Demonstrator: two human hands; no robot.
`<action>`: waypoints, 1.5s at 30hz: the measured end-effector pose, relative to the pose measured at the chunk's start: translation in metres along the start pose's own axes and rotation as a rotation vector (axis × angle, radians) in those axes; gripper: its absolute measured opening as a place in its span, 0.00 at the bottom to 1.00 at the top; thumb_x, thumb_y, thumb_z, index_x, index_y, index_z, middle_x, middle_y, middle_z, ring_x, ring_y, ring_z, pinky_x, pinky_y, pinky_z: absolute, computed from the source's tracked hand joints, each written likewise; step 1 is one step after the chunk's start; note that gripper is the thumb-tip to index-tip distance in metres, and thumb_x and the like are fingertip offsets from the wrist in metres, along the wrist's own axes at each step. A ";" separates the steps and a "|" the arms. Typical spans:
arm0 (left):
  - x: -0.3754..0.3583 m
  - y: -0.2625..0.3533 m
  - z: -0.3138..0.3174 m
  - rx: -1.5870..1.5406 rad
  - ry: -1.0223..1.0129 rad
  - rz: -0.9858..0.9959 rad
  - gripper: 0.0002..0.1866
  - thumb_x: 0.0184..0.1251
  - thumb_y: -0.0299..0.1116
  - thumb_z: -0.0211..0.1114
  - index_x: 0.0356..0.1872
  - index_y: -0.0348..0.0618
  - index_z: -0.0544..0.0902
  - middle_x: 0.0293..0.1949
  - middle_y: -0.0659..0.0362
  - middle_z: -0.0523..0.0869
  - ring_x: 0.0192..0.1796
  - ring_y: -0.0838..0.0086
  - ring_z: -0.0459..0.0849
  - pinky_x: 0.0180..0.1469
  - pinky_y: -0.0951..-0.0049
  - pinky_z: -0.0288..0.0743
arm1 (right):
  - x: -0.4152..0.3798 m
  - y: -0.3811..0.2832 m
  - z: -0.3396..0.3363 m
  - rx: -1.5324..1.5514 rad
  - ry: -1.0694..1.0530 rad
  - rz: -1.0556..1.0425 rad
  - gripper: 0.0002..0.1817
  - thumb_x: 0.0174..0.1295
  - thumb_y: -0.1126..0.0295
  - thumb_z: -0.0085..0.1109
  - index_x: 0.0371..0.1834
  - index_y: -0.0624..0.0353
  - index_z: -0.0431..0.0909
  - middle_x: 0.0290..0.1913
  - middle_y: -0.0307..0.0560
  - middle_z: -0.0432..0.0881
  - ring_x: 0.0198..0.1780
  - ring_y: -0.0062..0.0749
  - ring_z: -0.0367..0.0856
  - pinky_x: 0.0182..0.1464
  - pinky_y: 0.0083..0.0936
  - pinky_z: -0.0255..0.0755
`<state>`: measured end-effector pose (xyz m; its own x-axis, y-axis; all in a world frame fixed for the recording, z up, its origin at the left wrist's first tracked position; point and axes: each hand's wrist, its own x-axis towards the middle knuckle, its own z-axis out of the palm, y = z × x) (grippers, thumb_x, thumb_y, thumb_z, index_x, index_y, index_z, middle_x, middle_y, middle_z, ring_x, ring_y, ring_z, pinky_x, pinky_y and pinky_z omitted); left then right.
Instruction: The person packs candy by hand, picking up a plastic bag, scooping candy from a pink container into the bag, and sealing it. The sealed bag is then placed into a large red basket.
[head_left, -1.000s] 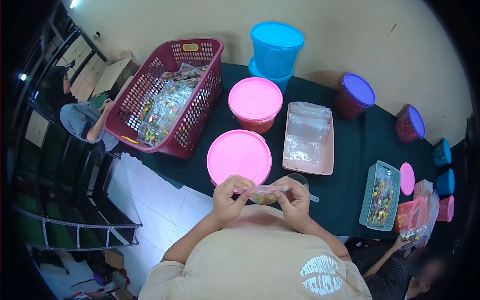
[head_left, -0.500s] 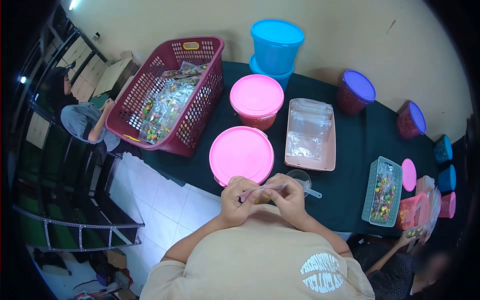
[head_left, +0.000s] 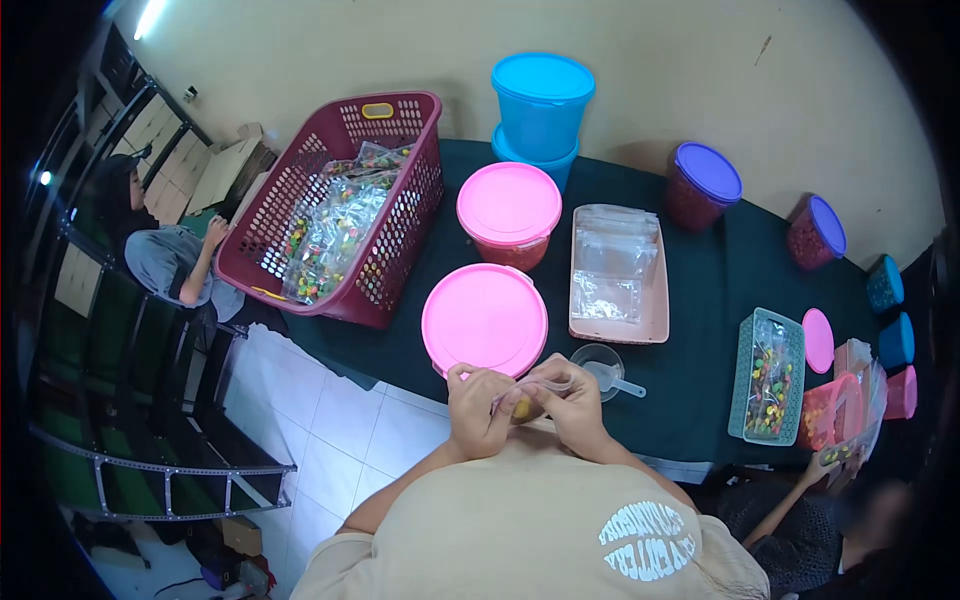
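Close to my chest, my left hand (head_left: 480, 408) and my right hand (head_left: 567, 403) pinch the top of a small clear plastic bag (head_left: 530, 408). Something yellowish shows low in the bag, mostly behind my fingers. Just beyond my left hand stands a tub with a pink lid (head_left: 484, 318). Beyond my right hand is a clear cup (head_left: 597, 362) with a white-handled scoop (head_left: 622, 384) in it. A pinkish tray (head_left: 650, 325) farther out holds flat clear bags (head_left: 610, 260).
A maroon laundry basket (head_left: 420, 170) holds filled bags. Blue tubs (head_left: 545, 100), another pink-lidded tub (head_left: 508, 205) and purple-lidded tubs (head_left: 708, 172) line the table. A green basket (head_left: 745, 400) sits right, near a co-worker (head_left: 800, 520). Another person (head_left: 165, 250) is at left.
The view has tilted slightly, so the table things appear lower. My fingers have shifted along the bag's top, and more of its yellowish contents shows. The person at left has raised a hand.
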<state>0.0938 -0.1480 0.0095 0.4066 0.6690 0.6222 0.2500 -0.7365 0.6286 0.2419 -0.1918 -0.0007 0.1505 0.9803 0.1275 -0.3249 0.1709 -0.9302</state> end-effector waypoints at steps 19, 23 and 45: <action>0.000 -0.023 -0.023 0.255 -0.047 -0.049 0.03 0.63 0.29 0.61 0.35 0.43 0.79 0.35 0.59 0.84 0.39 0.68 0.82 0.60 0.57 0.58 | 0.015 0.020 -0.017 0.092 0.224 -0.080 0.04 0.61 0.77 0.62 0.31 0.63 0.76 0.33 0.40 0.78 0.35 0.18 0.75 0.36 0.16 0.68; 0.001 -0.013 -0.013 -0.170 -0.088 -0.185 0.28 0.57 0.39 0.71 0.55 0.38 0.70 0.51 0.49 0.79 0.56 0.56 0.78 0.58 0.62 0.70 | 0.016 0.008 -0.009 -0.224 0.113 -0.358 0.06 0.63 0.71 0.60 0.38 0.64 0.78 0.43 0.50 0.80 0.42 0.29 0.79 0.45 0.24 0.71; 0.022 -0.013 -0.021 0.265 -0.012 0.039 0.01 0.57 0.30 0.65 0.29 0.48 0.82 0.29 0.64 0.84 0.33 0.71 0.81 0.45 0.65 0.59 | 0.031 -0.009 0.000 -1.150 -0.054 -0.607 0.08 0.51 0.68 0.66 0.34 0.52 0.78 0.37 0.37 0.80 0.41 0.32 0.76 0.55 0.41 0.58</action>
<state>0.0810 -0.1212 0.0246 0.4303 0.6393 0.6372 0.4548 -0.7634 0.4587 0.2496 -0.1634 0.0111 -0.0561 0.7842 0.6180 0.7670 0.4302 -0.4762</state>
